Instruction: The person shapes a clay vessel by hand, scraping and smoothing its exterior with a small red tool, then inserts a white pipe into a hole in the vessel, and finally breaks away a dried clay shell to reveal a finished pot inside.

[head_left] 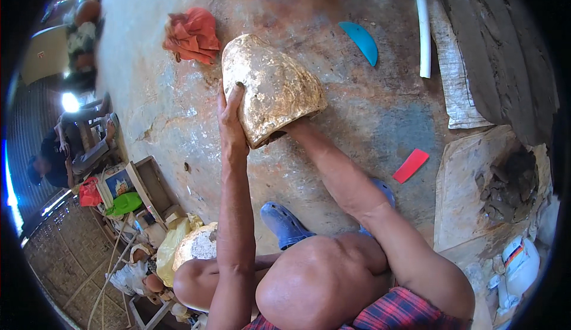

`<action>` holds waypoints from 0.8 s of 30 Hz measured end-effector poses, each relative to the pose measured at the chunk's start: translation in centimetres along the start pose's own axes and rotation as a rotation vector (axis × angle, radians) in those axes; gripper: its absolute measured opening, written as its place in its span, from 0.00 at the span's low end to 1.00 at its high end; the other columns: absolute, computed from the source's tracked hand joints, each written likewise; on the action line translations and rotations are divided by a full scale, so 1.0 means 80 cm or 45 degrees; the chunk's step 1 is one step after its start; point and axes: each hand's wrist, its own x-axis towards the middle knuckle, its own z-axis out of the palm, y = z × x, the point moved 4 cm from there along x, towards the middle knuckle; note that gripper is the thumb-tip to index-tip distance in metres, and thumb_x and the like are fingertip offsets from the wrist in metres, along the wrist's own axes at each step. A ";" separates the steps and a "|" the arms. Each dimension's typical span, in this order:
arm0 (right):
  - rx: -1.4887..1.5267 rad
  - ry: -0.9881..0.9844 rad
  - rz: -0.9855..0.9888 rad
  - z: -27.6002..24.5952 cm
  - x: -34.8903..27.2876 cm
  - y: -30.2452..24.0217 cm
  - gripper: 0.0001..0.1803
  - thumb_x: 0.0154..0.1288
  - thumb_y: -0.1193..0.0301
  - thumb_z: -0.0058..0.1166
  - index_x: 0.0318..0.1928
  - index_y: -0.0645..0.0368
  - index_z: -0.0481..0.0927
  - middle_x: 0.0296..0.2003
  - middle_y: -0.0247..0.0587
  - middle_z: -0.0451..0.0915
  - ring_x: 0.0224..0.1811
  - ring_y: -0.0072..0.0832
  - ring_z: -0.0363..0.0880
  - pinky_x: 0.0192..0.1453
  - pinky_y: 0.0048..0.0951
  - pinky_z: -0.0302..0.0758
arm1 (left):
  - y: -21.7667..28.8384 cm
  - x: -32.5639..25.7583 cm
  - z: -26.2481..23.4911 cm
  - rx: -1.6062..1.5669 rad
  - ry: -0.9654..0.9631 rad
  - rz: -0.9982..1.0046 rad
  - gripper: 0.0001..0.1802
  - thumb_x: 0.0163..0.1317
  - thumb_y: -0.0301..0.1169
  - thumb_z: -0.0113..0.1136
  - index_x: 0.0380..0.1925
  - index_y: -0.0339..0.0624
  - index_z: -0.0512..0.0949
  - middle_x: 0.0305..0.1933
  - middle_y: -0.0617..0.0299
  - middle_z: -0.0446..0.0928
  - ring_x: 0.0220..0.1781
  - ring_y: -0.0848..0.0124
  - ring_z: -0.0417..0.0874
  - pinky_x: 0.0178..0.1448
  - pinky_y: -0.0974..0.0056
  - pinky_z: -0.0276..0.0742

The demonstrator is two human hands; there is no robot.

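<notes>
In front of me, above the floor, is a hollow dome-shaped form (270, 89), mottled cream and brown, tilted with its opening toward me. My left hand (231, 116) grips its left side, the thumb lying along the outer wall. My right hand (295, 129) reaches into the opening; its fingers are hidden inside, so their pose does not show. A crumpled orange-red cloth (193, 35) lies on the floor just beyond the form's left side. To the right are a blue half-moon scraper (361, 43) and a flat red rectangular piece (411, 165).
A white tube (423, 32) lies by a grey clay slab (499, 44) on a woven sack (455, 74). Dark clay (511, 184) sits on a board (455, 187). Left are a wooden crate (148, 181), a yellow bag (171, 249) and a seated person (68, 145).
</notes>
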 end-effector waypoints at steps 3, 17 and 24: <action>-0.114 0.035 0.020 -0.003 0.019 0.004 0.33 0.85 0.49 0.39 0.79 0.52 0.63 0.75 0.45 0.70 0.78 0.40 0.67 0.83 0.46 0.65 | -0.004 0.003 -0.004 0.033 0.034 -0.005 0.44 0.72 0.44 0.63 0.81 0.37 0.58 0.69 0.48 0.75 0.63 0.62 0.83 0.64 0.60 0.81; -0.206 0.016 0.040 0.014 0.010 0.009 0.32 0.82 0.50 0.42 0.77 0.53 0.66 0.73 0.47 0.73 0.76 0.41 0.70 0.81 0.46 0.67 | 0.007 -0.006 0.003 0.132 0.078 -0.041 0.38 0.77 0.45 0.57 0.80 0.39 0.63 0.73 0.51 0.73 0.70 0.62 0.79 0.71 0.58 0.77; -0.286 0.063 0.070 -0.006 0.033 0.006 0.31 0.81 0.51 0.44 0.76 0.54 0.68 0.72 0.47 0.74 0.75 0.42 0.71 0.80 0.46 0.68 | -0.005 -0.001 -0.002 0.103 0.058 -0.032 0.36 0.77 0.45 0.56 0.78 0.39 0.64 0.71 0.51 0.75 0.67 0.62 0.81 0.69 0.57 0.80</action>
